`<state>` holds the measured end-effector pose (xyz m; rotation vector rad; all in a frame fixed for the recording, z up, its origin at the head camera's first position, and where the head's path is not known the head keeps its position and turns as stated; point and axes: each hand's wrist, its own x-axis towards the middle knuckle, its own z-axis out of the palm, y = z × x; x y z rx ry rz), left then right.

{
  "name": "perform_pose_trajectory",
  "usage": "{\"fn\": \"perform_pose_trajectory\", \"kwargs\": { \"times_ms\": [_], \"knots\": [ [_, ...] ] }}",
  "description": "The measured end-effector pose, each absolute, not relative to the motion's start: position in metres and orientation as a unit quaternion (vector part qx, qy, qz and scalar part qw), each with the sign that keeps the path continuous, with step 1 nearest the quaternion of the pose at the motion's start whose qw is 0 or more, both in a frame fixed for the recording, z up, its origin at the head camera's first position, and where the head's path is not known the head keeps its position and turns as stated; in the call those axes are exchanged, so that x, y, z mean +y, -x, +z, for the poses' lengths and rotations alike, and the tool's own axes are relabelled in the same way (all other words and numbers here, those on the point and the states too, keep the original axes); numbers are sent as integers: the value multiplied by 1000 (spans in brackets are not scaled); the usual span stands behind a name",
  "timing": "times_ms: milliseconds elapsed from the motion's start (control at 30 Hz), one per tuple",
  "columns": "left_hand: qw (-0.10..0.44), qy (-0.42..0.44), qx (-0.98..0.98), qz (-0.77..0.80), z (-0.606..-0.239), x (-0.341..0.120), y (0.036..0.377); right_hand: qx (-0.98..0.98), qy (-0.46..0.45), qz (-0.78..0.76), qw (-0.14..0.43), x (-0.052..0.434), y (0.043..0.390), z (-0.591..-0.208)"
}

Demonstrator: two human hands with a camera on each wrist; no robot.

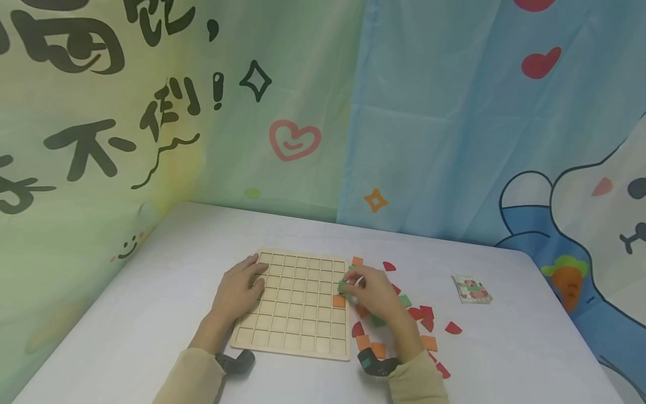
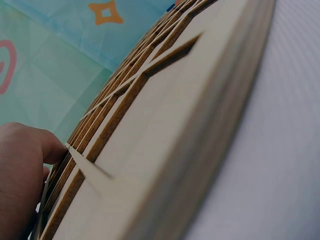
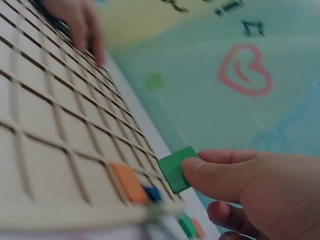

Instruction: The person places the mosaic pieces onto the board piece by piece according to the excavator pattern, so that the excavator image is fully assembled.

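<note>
Head view — right hand (image 1: 375, 292) pinches green tile (image 1: 344, 287) over grid board (image 1: 298, 306).

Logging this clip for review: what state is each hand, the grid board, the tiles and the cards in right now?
Left hand: flat on the board's left edge.
Right hand: pinches a green square tile over the right edge.
Wooden grid board: flat, nearly all cells empty.
Orange tile: seated in a cell.
Loose tiles: scattered on the table.
Card stack: lying apart, untouched.
</note>
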<state>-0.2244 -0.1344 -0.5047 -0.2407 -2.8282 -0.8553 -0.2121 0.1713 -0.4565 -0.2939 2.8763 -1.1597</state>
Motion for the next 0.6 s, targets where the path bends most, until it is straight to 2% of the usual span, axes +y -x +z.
{"fn": "perform_pose_trajectory", "kwargs": {
  "times_ms": [133, 367, 600],
  "knots": [
    [90, 84, -950, -287, -504, -135, 224, 920, 121, -373, 5, 152, 209, -461],
    [94, 90, -947, -293, -503, -135, 223, 928, 79, -357, -68, 137, 209, -470],
    [88, 81, -949, -292, -503, -135, 224, 938, 67, -333, -69, 130, 209, -478]
  ]
}}
